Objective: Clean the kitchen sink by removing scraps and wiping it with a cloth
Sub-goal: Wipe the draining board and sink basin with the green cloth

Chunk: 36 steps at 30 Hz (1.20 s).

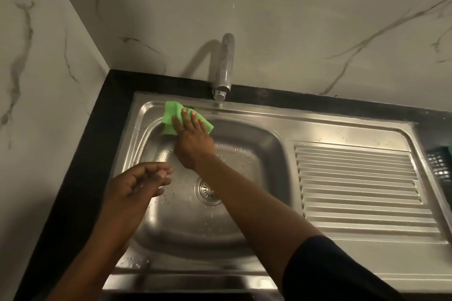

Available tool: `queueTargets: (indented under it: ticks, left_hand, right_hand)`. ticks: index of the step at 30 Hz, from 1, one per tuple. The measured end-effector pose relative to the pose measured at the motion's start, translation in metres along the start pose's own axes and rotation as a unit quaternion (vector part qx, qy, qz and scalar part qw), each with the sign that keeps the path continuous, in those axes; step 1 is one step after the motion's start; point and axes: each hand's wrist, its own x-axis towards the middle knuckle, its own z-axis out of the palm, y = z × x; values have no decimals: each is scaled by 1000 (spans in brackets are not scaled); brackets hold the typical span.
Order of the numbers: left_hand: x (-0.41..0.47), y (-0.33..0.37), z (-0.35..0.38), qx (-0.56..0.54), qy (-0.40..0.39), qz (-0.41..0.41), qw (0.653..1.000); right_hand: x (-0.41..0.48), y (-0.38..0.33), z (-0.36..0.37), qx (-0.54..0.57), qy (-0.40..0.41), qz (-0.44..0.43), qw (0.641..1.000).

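Head view: black bench (97,134) around steel sink (342,129), tap (225,66) above the back rim. Green cloth (171,115) spread at the basin's back-left corner, pressed flat under right grip (193,134), fingers straight on top. Left grip (139,181) hovering over the basin, loosely curled, holding nothing. Best to keep palm pressure even, follow the rim's curve, then sweep down towards the drain (208,190), gathering the wet flecks (168,194). No brand or writing readable.

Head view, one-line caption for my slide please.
Right hand presses green cloth on sink's far rim near the tap; left hand hovers over the basin.
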Motion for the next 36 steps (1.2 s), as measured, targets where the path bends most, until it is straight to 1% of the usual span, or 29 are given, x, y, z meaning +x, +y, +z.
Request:
queueTargets:
  ticks: [2,5,8,10,13,15,18,22,25,26,29,30,33,36]
  left_hand:
    - [1,0,-2,-9,1,-2,1000]
    - [1,-4,-3,-9,-9,-11,1000]
    - [4,-8,-7,-5,-18,-13,1000]
    - [6,-9,-9,-4,-20,-12,1000]
    - [7,-12,-13,-1,-20,-14,1000]
    - [7,-12,-15,1,-21,-21,1000]
    - [5,-13,-20,1,-17,-27,999]
    - [4,-12,-33,-6,3,-37,999]
    - [0,-13,-42,-8,17,-46,999]
    - [-2,-14,-45,-7,23,-51,998]
    - [-6,-17,-54,3,40,-62,997]
    - [-7,-17,-58,4,48,-64,997]
    - [-12,-16,-70,-7,74,-52,996]
    - [-15,-16,-79,-8,84,-52,995]
  right_hand:
    - [-7,25,-11,-46,13,-3,999]
    - [-38,82,-29,-99,36,11,994]
    - [-76,134,-40,-130,43,60,989]
    - [-91,155,-49,-111,63,117,985]
    - [-96,171,-62,-44,143,227,962]
    - [-92,171,-63,-1,166,265,950]
    - [-65,141,-44,37,142,218,965]
    - [-8,63,-13,73,143,150,976]
    - [18,12,1,119,150,165,968]
    - [24,-5,5,135,139,148,970]
    - [39,-62,22,150,90,1,985]
    - [46,-77,26,156,88,-20,984]
    - [63,-91,27,187,99,-4,977]
    - [70,-81,24,189,79,-15,979]
